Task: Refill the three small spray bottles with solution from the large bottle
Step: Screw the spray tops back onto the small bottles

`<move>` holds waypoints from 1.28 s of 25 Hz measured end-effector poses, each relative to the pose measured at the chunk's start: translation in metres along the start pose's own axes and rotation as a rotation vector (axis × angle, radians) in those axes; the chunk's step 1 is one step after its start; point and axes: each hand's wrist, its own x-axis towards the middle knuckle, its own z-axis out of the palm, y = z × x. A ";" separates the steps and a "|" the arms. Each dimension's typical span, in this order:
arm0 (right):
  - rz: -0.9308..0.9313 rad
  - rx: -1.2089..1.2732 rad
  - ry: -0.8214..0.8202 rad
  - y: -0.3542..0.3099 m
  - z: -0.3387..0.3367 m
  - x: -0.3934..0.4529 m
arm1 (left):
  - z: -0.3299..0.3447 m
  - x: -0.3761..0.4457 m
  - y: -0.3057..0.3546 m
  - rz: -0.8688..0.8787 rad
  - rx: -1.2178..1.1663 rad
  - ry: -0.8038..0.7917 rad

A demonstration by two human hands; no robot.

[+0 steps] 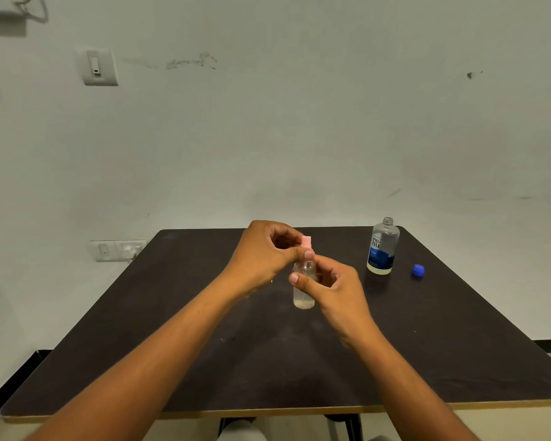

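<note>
A small clear spray bottle (303,297) stands at the middle of the dark table (140,345), with pale liquid at its bottom. Its pink spray head (306,241) is pinched between the fingers of my left hand (261,256). My right hand (331,284) grips the bottle's body from the right side. The large clear bottle (382,246) with a blue label stands uncapped at the back right. Its blue cap (418,270) lies on the table to its right. Only one small spray bottle is in view.
The table's far edge meets a pale wall with a switch plate (118,249) at the left. The table's front edge (268,410) runs below my forearms.
</note>
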 end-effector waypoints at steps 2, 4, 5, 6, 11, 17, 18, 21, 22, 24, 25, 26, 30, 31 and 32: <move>0.008 -0.024 0.023 0.004 -0.004 0.000 | -0.002 -0.003 -0.006 0.028 0.044 0.032; 0.027 -0.048 0.055 0.008 -0.013 0.003 | -0.007 -0.005 -0.016 0.051 0.137 0.073; 0.040 -0.057 0.068 0.009 -0.017 0.006 | -0.010 -0.006 -0.022 0.058 0.176 0.091; 0.054 -0.065 0.082 0.011 -0.022 0.010 | -0.012 -0.004 -0.029 0.063 0.208 0.103; 0.072 -0.156 0.125 0.027 -0.036 0.052 | -0.017 0.024 -0.058 0.102 0.422 0.036; 0.079 -0.296 0.137 0.059 -0.044 0.130 | -0.013 0.097 -0.087 0.134 0.690 -0.134; 0.081 -0.312 0.143 0.067 -0.045 0.145 | -0.012 0.111 -0.092 0.142 0.711 -0.149; 0.103 -0.359 0.151 0.091 -0.045 0.185 | -0.007 0.150 -0.108 0.156 0.777 -0.198; 0.114 -0.368 0.149 0.100 -0.044 0.197 | -0.006 0.162 -0.114 0.156 0.808 -0.213; 0.146 -0.397 0.142 0.121 -0.042 0.219 | -0.003 0.185 -0.125 0.153 0.877 -0.245; 0.157 -0.415 0.142 0.131 -0.041 0.229 | -0.002 0.195 -0.130 0.155 0.906 -0.256; 0.165 -0.432 0.143 0.139 -0.041 0.239 | -0.001 0.204 -0.134 0.157 0.926 -0.266; 0.204 -0.465 0.183 0.173 -0.042 0.284 | 0.003 0.235 -0.155 0.157 0.968 -0.297; 0.217 -0.479 0.192 0.180 -0.041 0.295 | 0.004 0.241 -0.160 0.152 0.974 -0.302; 0.230 -0.493 0.198 0.187 -0.041 0.305 | 0.004 0.247 -0.166 0.154 0.982 -0.303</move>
